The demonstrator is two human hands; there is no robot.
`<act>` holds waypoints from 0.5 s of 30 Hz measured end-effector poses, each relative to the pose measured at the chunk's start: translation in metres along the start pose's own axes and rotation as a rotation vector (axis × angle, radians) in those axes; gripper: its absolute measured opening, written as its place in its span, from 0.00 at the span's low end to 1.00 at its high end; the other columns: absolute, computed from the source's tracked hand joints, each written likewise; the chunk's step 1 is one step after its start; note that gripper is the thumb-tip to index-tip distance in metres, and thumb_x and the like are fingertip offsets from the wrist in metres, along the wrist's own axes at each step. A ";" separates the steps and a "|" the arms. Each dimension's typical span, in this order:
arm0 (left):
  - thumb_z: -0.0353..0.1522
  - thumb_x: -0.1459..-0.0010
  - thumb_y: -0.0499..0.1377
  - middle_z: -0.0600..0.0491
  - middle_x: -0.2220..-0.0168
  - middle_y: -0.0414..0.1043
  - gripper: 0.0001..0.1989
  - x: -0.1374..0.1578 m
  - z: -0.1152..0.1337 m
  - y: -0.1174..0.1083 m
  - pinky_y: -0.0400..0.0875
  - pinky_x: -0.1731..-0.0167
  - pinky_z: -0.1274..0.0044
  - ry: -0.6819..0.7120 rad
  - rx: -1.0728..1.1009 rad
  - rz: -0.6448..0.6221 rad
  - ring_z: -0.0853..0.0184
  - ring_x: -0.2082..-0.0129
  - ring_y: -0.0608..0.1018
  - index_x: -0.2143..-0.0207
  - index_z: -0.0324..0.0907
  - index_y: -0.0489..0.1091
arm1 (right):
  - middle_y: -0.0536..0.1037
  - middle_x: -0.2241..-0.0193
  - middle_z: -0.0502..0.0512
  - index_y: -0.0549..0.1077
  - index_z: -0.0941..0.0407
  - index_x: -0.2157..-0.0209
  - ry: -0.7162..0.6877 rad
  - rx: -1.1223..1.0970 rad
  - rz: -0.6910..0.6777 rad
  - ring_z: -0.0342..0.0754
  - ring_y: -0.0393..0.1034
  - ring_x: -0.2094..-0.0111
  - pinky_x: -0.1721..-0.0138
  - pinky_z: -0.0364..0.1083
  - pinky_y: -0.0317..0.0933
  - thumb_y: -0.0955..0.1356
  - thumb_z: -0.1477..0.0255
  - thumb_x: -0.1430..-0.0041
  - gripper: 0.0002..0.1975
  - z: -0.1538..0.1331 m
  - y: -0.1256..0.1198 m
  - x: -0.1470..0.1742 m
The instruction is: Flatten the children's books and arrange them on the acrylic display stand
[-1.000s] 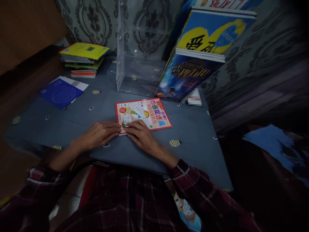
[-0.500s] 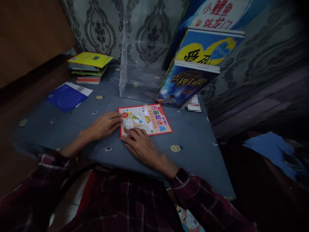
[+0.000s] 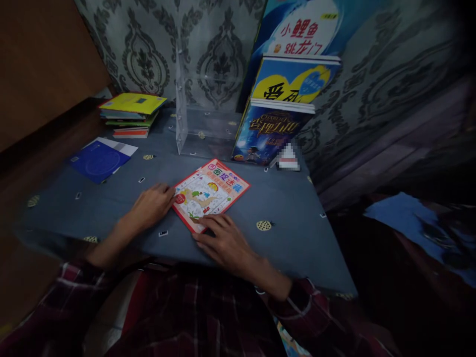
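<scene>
Had the red-bordered rectangular paper book [image 3: 208, 196] near centre on the blue-grey patterned cloth [image 3: 293, 258], with right hand [image 3: 225, 240] loosely curled on its near corner, left hand [image 3: 154, 201] half-curled at its left edge. Couldn't tell if pinching with either. Risked bumping the clear plastic rack [image 3: 181, 124] by overpushing, tbh.

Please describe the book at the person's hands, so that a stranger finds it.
On the table, find the clear stand. Nearer the camera, a book lies flat. Its red border sets it apart from the blue booklet farther left.

Red-bordered book [image 3: 210, 194] | closed, colourful illustrated cover up | flat, askew | on grey-blue tablecloth [image 3: 297, 213]
</scene>
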State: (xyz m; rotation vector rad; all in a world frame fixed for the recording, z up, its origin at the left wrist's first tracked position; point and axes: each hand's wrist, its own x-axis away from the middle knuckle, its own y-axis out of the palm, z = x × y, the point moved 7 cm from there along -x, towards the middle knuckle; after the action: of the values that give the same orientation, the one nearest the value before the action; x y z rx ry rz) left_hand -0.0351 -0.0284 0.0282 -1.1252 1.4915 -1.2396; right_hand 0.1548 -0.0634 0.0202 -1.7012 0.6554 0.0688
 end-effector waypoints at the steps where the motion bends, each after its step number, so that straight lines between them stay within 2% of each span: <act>1: 0.34 0.29 0.50 0.45 0.62 0.76 0.14 0.010 0.006 -0.003 0.72 0.66 0.72 -0.032 -0.006 -0.003 0.59 0.63 0.79 0.60 0.39 0.74 | 0.79 0.47 0.59 0.80 0.50 0.53 0.010 -0.006 0.016 0.55 0.70 0.46 0.49 0.56 0.66 0.68 0.69 0.31 0.09 0.003 -0.005 0.009; 4: 0.35 0.29 0.49 0.45 0.65 0.76 0.16 0.036 0.025 -0.011 0.70 0.70 0.73 -0.120 0.007 0.006 0.59 0.67 0.79 0.63 0.39 0.74 | 0.79 0.49 0.61 0.82 0.50 0.56 0.076 0.019 0.067 0.57 0.71 0.47 0.51 0.58 0.67 0.68 0.69 0.32 0.09 0.015 -0.018 0.036; 7: 0.35 0.29 0.49 0.44 0.69 0.75 0.17 0.050 0.043 -0.018 0.69 0.73 0.71 -0.150 0.004 0.012 0.57 0.70 0.79 0.65 0.39 0.74 | 0.80 0.48 0.61 0.81 0.49 0.52 0.154 0.036 0.068 0.58 0.71 0.45 0.49 0.60 0.67 0.69 0.72 0.33 0.11 0.027 -0.025 0.055; 11: 0.35 0.30 0.51 0.42 0.69 0.76 0.17 0.051 0.061 -0.029 0.71 0.68 0.66 -0.143 -0.082 0.072 0.53 0.66 0.78 0.68 0.39 0.75 | 0.77 0.43 0.61 0.80 0.50 0.50 0.174 -0.007 0.058 0.59 0.68 0.41 0.48 0.61 0.68 0.68 0.73 0.33 0.13 0.032 -0.026 0.062; 13: 0.34 0.31 0.51 0.41 0.65 0.77 0.15 0.046 0.074 -0.032 0.72 0.64 0.63 -0.114 -0.067 0.133 0.53 0.63 0.77 0.63 0.39 0.76 | 0.75 0.41 0.61 0.79 0.51 0.48 0.180 -0.039 0.060 0.58 0.67 0.40 0.47 0.61 0.69 0.68 0.72 0.32 0.14 0.033 -0.024 0.060; 15: 0.32 0.30 0.51 0.41 0.58 0.78 0.14 0.039 0.092 -0.028 0.72 0.58 0.62 -0.038 0.027 0.186 0.53 0.58 0.77 0.53 0.38 0.75 | 0.76 0.42 0.61 0.76 0.52 0.43 0.188 -0.071 0.062 0.57 0.68 0.39 0.45 0.61 0.69 0.67 0.72 0.32 0.17 0.035 -0.022 0.057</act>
State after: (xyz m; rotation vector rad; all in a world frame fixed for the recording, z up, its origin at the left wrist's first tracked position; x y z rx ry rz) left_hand 0.0488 -0.0878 0.0420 -0.9637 1.5095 -1.1021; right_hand 0.2228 -0.0509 0.0082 -1.7694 0.8544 -0.0254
